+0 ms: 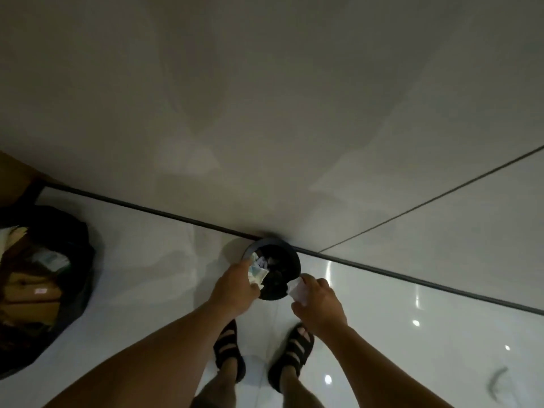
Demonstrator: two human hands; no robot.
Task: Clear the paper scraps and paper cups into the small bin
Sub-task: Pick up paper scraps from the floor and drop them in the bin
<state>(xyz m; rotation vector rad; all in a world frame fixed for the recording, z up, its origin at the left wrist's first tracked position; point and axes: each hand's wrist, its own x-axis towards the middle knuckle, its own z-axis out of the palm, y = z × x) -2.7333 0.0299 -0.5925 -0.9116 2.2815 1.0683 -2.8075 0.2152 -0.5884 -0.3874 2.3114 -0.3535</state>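
A small black round bin (294, 262) stands on the white floor against the wall, with pale scraps lying inside it. My left hand (234, 287) reaches over the bin's near left rim and grips a bunch of paper scraps (256, 273) above the opening. My right hand (319, 304) is at the bin's near right rim and holds a white paper piece (297, 291), possibly a crushed cup; I cannot tell which.
A large black bag (44, 278) with cardboard and paper in it sits on the floor at the left. My feet in black sandals (229, 348) stand just behind the bin. The wall rises directly behind the bin. A brown furniture corner (14, 175) shows far left.
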